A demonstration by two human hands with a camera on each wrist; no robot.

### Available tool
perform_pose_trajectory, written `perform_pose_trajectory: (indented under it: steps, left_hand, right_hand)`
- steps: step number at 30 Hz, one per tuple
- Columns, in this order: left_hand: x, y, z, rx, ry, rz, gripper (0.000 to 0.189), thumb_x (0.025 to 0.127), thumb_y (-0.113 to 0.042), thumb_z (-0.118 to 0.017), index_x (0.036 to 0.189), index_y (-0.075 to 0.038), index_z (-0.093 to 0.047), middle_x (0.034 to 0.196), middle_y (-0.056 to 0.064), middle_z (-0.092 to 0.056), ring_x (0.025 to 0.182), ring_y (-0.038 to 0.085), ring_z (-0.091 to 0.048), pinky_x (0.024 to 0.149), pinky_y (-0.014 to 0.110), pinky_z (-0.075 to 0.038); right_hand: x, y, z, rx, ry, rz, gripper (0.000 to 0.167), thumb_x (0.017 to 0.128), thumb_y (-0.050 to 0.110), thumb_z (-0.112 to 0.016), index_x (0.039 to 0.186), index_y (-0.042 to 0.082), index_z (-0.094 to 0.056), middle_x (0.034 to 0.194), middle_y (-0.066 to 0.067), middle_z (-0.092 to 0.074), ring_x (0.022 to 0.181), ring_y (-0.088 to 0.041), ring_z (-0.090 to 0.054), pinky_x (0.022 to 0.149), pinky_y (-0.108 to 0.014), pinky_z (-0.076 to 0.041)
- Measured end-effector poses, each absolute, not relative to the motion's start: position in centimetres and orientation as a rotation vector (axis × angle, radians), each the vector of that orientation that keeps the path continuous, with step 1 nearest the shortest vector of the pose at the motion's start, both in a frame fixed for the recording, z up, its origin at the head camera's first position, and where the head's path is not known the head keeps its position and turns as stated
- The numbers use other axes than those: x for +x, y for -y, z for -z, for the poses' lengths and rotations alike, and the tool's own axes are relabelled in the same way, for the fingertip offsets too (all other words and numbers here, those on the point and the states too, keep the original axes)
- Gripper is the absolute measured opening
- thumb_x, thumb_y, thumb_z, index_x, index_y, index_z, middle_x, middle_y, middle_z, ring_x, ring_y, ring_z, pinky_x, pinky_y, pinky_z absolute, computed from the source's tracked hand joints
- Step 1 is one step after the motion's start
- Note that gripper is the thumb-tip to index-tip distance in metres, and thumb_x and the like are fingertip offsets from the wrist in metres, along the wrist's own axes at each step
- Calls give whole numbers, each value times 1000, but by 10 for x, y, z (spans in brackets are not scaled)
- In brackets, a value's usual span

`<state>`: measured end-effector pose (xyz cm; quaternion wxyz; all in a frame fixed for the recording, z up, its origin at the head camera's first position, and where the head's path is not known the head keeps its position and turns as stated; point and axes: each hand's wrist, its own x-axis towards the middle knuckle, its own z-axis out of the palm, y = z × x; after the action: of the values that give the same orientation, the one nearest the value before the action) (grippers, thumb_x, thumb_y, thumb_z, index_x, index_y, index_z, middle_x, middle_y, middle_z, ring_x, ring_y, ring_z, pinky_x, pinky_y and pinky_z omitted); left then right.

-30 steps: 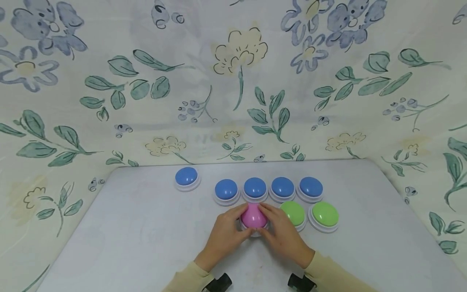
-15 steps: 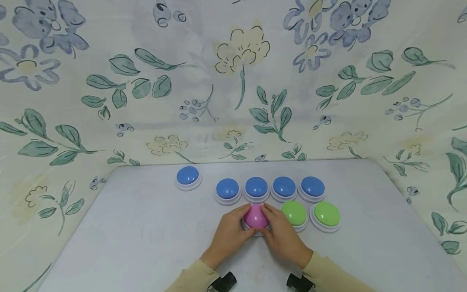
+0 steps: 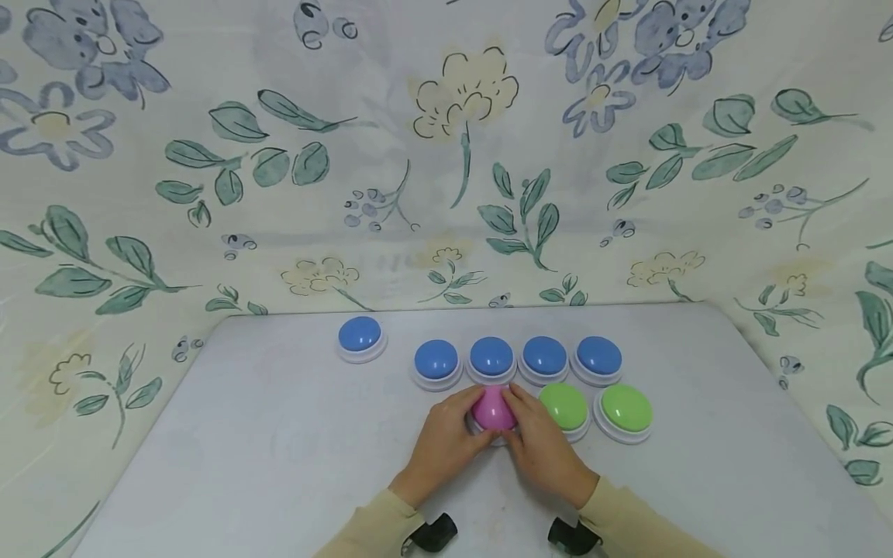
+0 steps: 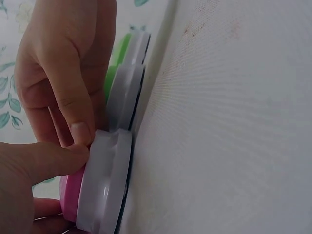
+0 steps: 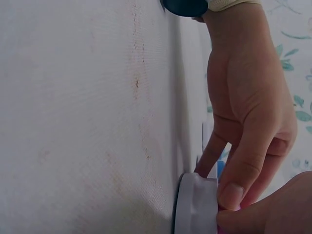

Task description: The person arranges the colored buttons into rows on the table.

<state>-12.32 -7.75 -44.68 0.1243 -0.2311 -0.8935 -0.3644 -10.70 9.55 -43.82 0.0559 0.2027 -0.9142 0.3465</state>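
A pink domed push button (image 3: 494, 410) on a round white base sits on the white table, held between both hands. My left hand (image 3: 446, 440) grips its left side, and my right hand (image 3: 547, 449) grips its right side. Both thumbs meet at the near edge of the dome, while the fingers reach round toward its far side. In the left wrist view, the button's white base (image 4: 105, 185) stands flat against the tabletop. Close to the right fingers is a green push button (image 3: 563, 407), with a second green button (image 3: 626, 408) beside it.
Just behind the pink button runs a row of several blue push buttons (image 3: 491, 356). Another blue button (image 3: 360, 334) stands apart at the back left. A floral cloth (image 3: 391, 155) hangs behind the table (image 3: 279, 434). Black wrist cameras (image 3: 434, 533) sit below the sleeves.
The pink button and both hands have slid slightly right and a little away from me, nearer the green button. The head view has shifted slightly. The other buttons stay in place.
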Motion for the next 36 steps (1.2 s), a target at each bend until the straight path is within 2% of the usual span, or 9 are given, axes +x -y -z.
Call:
perform_pose_trajectory:
  steps: [12, 20, 27, 36]
  left_hand:
    - [-125, 77, 450, -643, 2609, 1084, 61, 77, -12, -87, 128, 9, -61, 127, 21, -66, 118, 31, -64, 100, 40, -53]
    - [-124, 81, 444, -677, 2579, 1058, 62, 77, -10, -86, 130, 8, -60, 128, 20, -65, 119, 31, -63, 101, 42, -53]
    - [-125, 91, 432, -642, 2580, 1103, 60, 79, -10, -85, 132, 6, -60, 132, 19, -64, 124, 34, -60, 105, 46, -49]
    - [-131, 107, 419, -568, 2550, 1138, 57, 82, -10, -83, 133, 3, -61, 132, 18, -64, 124, 34, -60, 105, 47, -48]
  right_hand:
    - [-108, -94, 442, 636, 2744, -1089, 54, 91, -9, -64, 142, -11, -47, 147, -35, -42, 134, -48, -45, 106, -56, -43]
    - [-109, -95, 443, 672, 2678, -1065, 54, 89, -10, -65, 141, -10, -48, 147, -33, -41, 135, -47, -43, 107, -56, -43]
    - [-112, -92, 435, 689, 2620, -1044, 54, 89, -9, -68, 140, -6, -50, 147, -30, -43, 133, -45, -46, 103, -54, -48]
    - [-120, -77, 424, 687, 2560, -1159, 54, 89, -7, -67, 141, -4, -51, 148, -29, -44, 136, -47, -42, 104, -60, -46]
